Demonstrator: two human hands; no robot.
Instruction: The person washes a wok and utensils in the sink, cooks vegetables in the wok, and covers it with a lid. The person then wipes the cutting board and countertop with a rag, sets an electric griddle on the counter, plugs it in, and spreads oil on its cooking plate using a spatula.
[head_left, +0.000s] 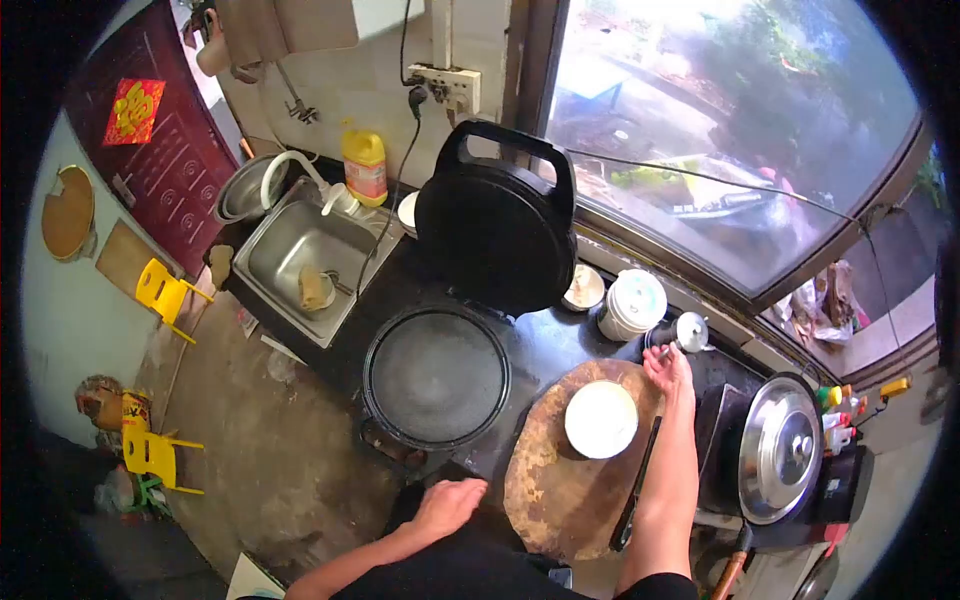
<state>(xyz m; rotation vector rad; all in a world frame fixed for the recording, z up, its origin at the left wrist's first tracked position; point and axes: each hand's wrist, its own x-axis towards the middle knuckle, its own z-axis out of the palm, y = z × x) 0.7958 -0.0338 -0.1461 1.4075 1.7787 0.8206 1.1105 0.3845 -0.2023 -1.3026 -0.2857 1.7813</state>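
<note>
My left hand (pixel 450 505) hovers by the counter's front edge, below the round black griddle plate (pixel 437 377). Its fingers are loosely curled together, with nothing visible in them. At the back of the counter, my right hand (pixel 672 370) reaches to a small metal pot with a shiny lid (pixel 690 332). Those fingers are bent against the pot's near side; what they grip, if anything, is too small to make out. Under my right forearm lies a round wooden chopping board (pixel 540 490), carrying a white bowl (pixel 601 420) and a long dark tool (pixel 636 485).
The griddle's raised lid (pixel 495 235) stands behind its plate. A white tub (pixel 635 303) and a small bowl (pixel 583 288) line the window side. To the right sits a wok with a steel lid (pixel 780 450). The sink (pixel 290 250) and a yellow jug (pixel 364 165) are left.
</note>
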